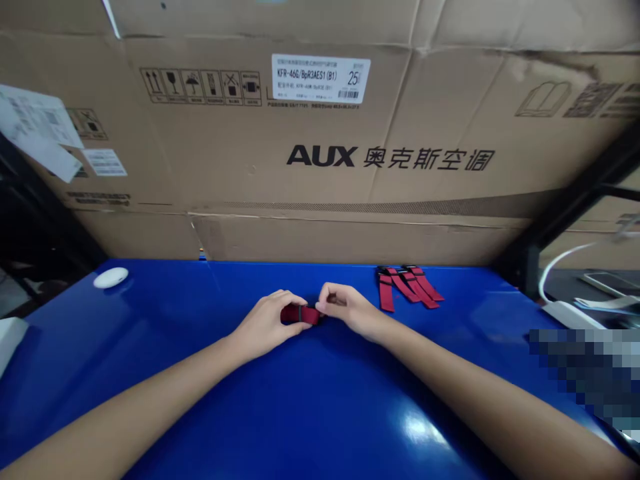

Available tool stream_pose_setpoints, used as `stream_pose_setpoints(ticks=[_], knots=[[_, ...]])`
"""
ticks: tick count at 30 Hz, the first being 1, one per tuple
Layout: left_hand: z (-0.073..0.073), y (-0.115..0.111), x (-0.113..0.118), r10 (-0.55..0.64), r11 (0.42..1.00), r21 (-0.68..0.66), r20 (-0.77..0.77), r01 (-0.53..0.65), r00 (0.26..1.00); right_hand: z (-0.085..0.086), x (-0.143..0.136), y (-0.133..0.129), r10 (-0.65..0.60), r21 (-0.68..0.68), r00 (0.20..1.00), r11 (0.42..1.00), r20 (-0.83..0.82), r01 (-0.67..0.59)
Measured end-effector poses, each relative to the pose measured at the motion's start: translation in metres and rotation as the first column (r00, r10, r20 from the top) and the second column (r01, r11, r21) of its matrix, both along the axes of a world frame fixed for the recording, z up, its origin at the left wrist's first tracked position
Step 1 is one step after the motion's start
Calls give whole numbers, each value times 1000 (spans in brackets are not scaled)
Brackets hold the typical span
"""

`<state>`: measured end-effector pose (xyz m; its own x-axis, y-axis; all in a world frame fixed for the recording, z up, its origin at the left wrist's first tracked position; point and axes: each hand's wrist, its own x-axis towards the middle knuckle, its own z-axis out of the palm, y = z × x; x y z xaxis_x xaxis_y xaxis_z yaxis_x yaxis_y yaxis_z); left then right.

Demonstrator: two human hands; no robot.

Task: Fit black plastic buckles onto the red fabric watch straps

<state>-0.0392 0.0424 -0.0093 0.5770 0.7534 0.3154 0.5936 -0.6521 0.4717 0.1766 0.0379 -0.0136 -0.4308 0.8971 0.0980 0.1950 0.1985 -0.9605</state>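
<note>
A short red strap [304,315] with a dark band and a black end piece is held over the middle of the blue table [310,413]. My left hand [267,321] grips its left part between thumb and fingers. At the strap's right end, my right hand [347,309] is closed in a pinch on the black end piece, which its fingertips mostly hide. To the right of my hands, several red straps [407,288] with black buckles lie fanned out near the table's back edge.
A large cardboard box [215,153] stands behind the table. A white oval object [111,277] lies at the back left. On the right are a white device [573,315] with a cable and a black frame post [560,193]. A white object [9,340] sits at the left edge.
</note>
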Motion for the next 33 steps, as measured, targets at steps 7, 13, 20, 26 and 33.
stream_pose_setpoints(ticks=[7, 13, 20, 26, 33], knots=[[-6, -1, 0, -98, 985, 146, 9, 96, 995, -1, -4, -4, -63, 194, 985, 980, 159, 32], [-7, -3, 1, -104, 965, 240, -8, 102, 995, -2, -1, -1, 30, 196, 995, 979, 92, -48], [-6, -1, 1, -99, 956, 277, -26, 102, 995, -1, -3, 3, 4, 118, 1000, 993, -13, -2], [-4, 4, -1, -53, 985, 161, -55, 61, 997, -7, 12, 15, -39, -131, 898, 991, -438, -21], [7, -5, 6, -148, 988, 41, -62, 150, 987, -2, 1, 9, 66, -85, 900, 990, -430, -113]])
